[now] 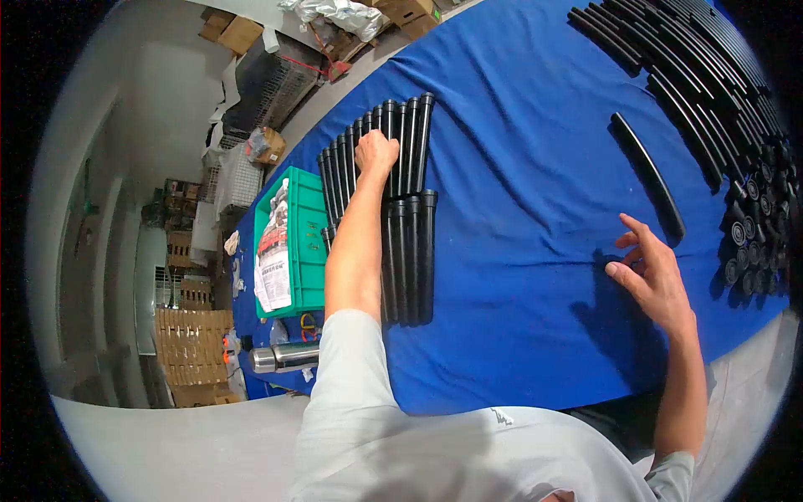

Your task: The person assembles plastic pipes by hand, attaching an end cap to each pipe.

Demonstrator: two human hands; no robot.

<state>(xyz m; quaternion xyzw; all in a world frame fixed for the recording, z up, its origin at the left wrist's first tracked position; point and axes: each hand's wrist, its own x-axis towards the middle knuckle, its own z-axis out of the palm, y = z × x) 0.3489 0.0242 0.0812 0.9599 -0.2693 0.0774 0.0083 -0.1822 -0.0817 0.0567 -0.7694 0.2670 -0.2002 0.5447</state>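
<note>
Blue-covered tabletop [519,167] is taking up most of the view, running from the near edge out to the far end.

Big stack of long black tubes [711,75] is lying along the far right side, packed side by side, with a cluster of short black end pieces [753,226] sitting at its near end, open ends facing up.

Two neat rows of black tubes with flared ends [406,209] are lying center-left, tubes parallel and touching each other; the far row is butting end-on against the near row.

Green crate [305,243] is sitting just left of those rows, holding a clear bag with printed paper [274,259].

One lone black tube [648,176] is lying on bare cloth between the rows and the big stack, well apart from both.

Metal flask [284,357] is lying on its side near the front-left corner, below the crate.

Left hand [376,155] is pressing down on top of the far row, fingers curled over the tubes, grip closed on the row top; can't tell whether it is clamping one single tube.

Right hand [657,280] is hovering over the cloth just below the near end of the lone tube, fingers spread apart, holding nothing, not touching the tube.
</note>
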